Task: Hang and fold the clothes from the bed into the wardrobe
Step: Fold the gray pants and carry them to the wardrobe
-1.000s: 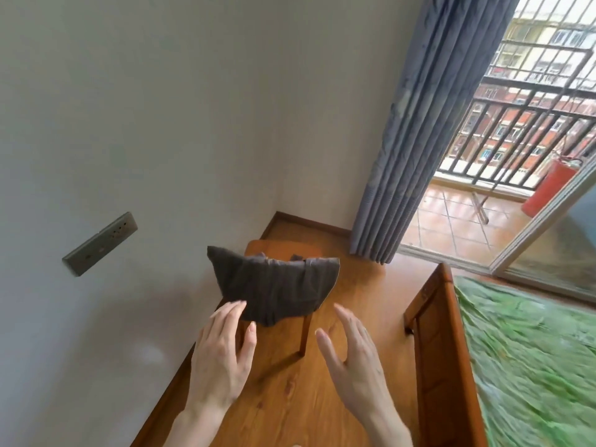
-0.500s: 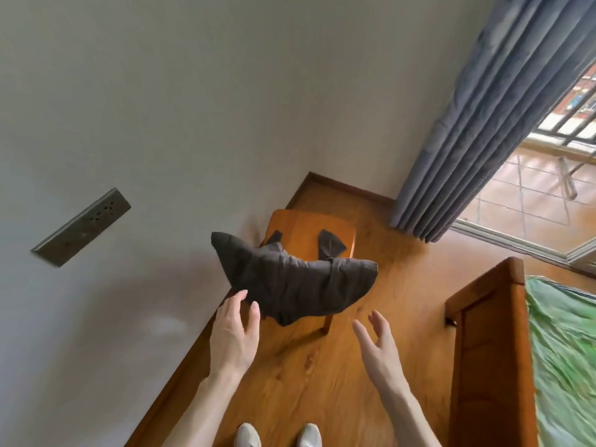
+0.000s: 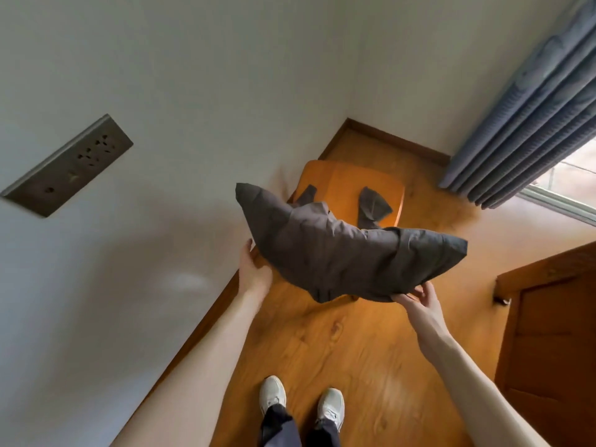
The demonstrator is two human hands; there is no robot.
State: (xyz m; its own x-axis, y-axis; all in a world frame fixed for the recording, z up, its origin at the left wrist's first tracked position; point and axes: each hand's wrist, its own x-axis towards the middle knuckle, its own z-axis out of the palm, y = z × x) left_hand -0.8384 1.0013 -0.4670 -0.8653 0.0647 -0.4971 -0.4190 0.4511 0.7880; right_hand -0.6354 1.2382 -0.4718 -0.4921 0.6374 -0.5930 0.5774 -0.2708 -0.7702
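Observation:
A dark grey folded garment (image 3: 338,256) hangs draped over the back of a wooden chair (image 3: 342,180), and two of its ends lie on the seat. My left hand (image 3: 254,274) holds the garment's lower left edge, thumb up along the fabric and fingers hidden behind it. My right hand (image 3: 419,298) pinches the lower right hem between thumb and fingers. The chair back is hidden under the cloth. No wardrobe is in view.
The chair stands in the room's corner against a white wall with a grey socket panel (image 3: 67,166). A blue-grey curtain (image 3: 532,108) hangs at the right. The wooden bed footboard (image 3: 548,333) is at the right edge. My white shoes (image 3: 303,404) stand on the wood floor.
The view has tilted down and closer to the chair. Both hands moved forward from open and apart to taking hold of the garment's lower edges.

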